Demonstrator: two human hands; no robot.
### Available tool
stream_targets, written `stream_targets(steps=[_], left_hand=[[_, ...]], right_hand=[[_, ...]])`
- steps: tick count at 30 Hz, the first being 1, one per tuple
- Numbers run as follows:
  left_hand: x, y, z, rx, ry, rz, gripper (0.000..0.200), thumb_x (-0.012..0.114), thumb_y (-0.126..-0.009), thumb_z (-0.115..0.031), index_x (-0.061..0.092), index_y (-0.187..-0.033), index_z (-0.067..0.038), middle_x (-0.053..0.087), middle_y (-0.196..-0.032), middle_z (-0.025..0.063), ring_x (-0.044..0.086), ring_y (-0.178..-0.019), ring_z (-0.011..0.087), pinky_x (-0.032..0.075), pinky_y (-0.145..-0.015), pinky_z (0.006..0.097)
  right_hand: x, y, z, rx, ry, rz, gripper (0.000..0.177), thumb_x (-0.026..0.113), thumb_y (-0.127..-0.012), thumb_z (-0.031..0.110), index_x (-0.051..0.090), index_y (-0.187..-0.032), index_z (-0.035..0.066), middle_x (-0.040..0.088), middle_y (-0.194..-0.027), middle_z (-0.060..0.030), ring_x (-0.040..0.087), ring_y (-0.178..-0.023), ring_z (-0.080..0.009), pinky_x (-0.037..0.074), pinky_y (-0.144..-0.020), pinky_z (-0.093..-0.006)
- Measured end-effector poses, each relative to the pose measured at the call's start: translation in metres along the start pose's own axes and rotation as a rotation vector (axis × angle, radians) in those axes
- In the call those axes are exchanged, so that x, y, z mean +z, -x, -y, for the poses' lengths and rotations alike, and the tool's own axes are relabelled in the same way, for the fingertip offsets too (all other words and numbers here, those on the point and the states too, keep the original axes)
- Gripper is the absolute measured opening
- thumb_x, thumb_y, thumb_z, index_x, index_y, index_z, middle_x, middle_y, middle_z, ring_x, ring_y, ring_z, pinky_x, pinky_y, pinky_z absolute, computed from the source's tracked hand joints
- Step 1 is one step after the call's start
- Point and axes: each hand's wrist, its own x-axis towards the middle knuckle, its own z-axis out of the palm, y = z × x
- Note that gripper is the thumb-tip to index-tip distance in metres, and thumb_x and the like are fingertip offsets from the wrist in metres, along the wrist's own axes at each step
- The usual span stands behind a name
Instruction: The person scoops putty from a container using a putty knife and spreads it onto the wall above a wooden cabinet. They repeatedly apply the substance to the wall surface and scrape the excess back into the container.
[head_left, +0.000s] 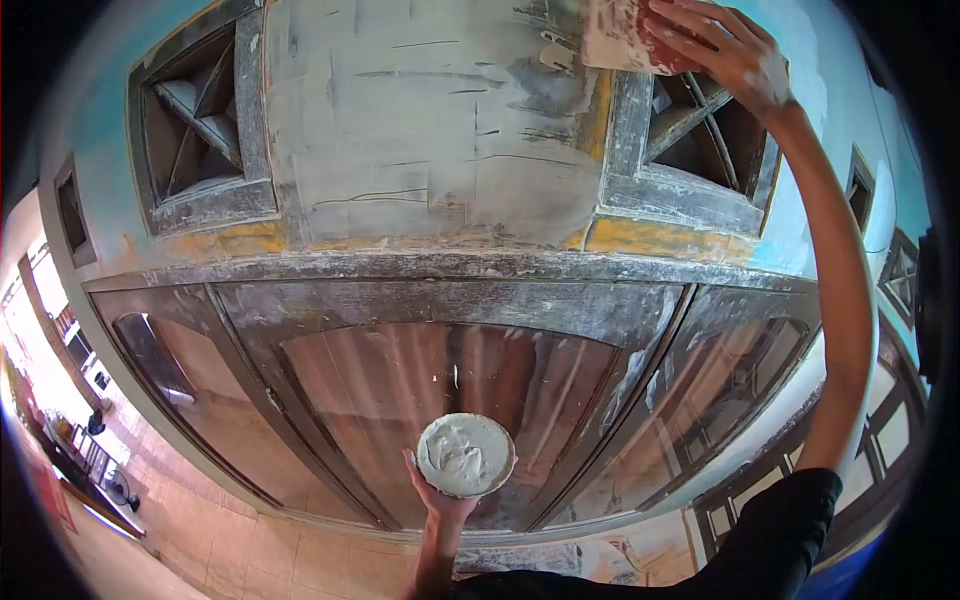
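My left hand (pixel 447 507) holds up a round bowl (pixel 514 460) from below, low in the middle of the head view. Thick white putty (pixel 465 455) with swirl marks fills it. At the upper right, my raised right hand (pixel 738 58) grips a flat rectangular spreader (pixel 622 42), reddish and smeared with white, with fingers stretched along its face. The spreader lies against the wall by the upper edge of the right vent opening. Grey-white filler, streaked with dark cracks, covers the wall panel (pixel 400 130) to its left.
Wooden-framed vents with crossed bars (pixel 200 120) flank the panel. Below runs a weathered ledge (pixel 430 265) above glazed wooden doors (pixel 330 390). A tiled floor (pixel 240 545) lies far below at left, with a fan (pixel 118 490) standing there.
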Motion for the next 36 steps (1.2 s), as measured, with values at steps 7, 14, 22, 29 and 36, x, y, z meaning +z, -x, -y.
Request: stream_targets(steps=[7,14,22,29,36], left_hand=[[0.001,0.004,0.001,-0.038,0.041,0.003,0.077,0.038,-0.084,-0.074,0.047,-0.135,-0.017,0.042,-0.141,0.0105,0.041,-0.127,0.0383,0.031,-0.103,0.0647],[-0.006,0.002,-0.002,-0.030,0.055,0.019,0.075,0.038,-0.085,-0.073,0.049,-0.133,-0.017,0.045,-0.139,0.0088,0.041,-0.127,0.0376,0.031,-0.103,0.0642],[-0.010,0.001,-0.004,-0.054,0.055,-0.013,0.075,0.040,-0.084,-0.074,0.050,-0.132,-0.017,0.046,-0.137,0.0080,0.042,-0.126,0.0364,0.032,-0.103,0.0624],[-0.008,0.002,-0.008,-0.044,0.044,-0.031,0.076,0.039,-0.084,-0.074,0.050,-0.132,-0.017,0.048,-0.136,0.0082,0.044,-0.125,0.0359,0.033,-0.103,0.0615],[-0.009,0.002,-0.012,0.000,-0.029,-0.028,0.075,0.035,-0.086,-0.073,0.050,-0.132,-0.016,0.048,-0.136,0.0082,0.044,-0.125,0.0346,0.034,-0.104,0.0580]], right_hand=[[0.044,0.029,0.045,0.092,-0.052,0.153,0.055,0.069,-0.072,0.014,0.061,-0.126,0.026,0.057,-0.124,0.0065,0.058,-0.110,-0.0151,0.053,-0.090,-0.0278],[0.021,0.051,0.041,0.093,-0.039,0.250,0.057,0.070,-0.069,0.017,0.062,-0.124,0.028,0.058,-0.120,0.0056,0.058,-0.109,-0.0146,0.053,-0.089,-0.0279],[0.021,0.000,0.048,0.123,0.006,0.151,0.053,0.069,-0.069,0.015,0.064,-0.122,0.025,0.058,-0.122,0.0064,0.058,-0.108,-0.0148,0.055,-0.084,-0.0278],[0.034,0.032,0.053,0.106,-0.046,0.228,0.056,0.067,-0.072,0.008,0.062,-0.124,0.028,0.058,-0.116,0.0062,0.059,-0.105,-0.0135,0.055,-0.084,-0.0281],[0.009,0.056,0.024,0.065,0.034,0.206,0.053,0.069,-0.068,0.014,0.065,-0.120,0.027,0.058,-0.119,0.0069,0.058,-0.109,-0.0144,0.054,-0.087,-0.0283]])
